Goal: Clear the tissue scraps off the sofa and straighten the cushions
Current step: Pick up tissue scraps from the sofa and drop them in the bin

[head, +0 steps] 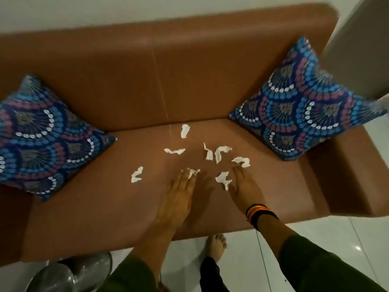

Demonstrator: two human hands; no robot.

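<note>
Several white tissue scraps (pixel 221 153) lie scattered on the seat of a brown sofa (pixel 117 197). My left hand (pixel 179 194) lies flat on the seat, fingers extended, its fingertips touching one scrap (pixel 192 172). My right hand (pixel 245 188) is flat and open too, with one scrap (pixel 224 179) by its thumb and another (pixel 242 161) at its fingertips. A blue patterned cushion (pixel 40 138) leans tilted in the left corner. A matching cushion (pixel 303 104) stands on a corner at the right.
The sofa backrest (pixel 147 76) runs along a white wall. A metal bin lined with clear plastic (pixel 69 272) stands on the white tiled floor at the lower left. My bare foot (pixel 215 246) is by the sofa's front edge. The right armrest (pixel 345 178) borders the seat.
</note>
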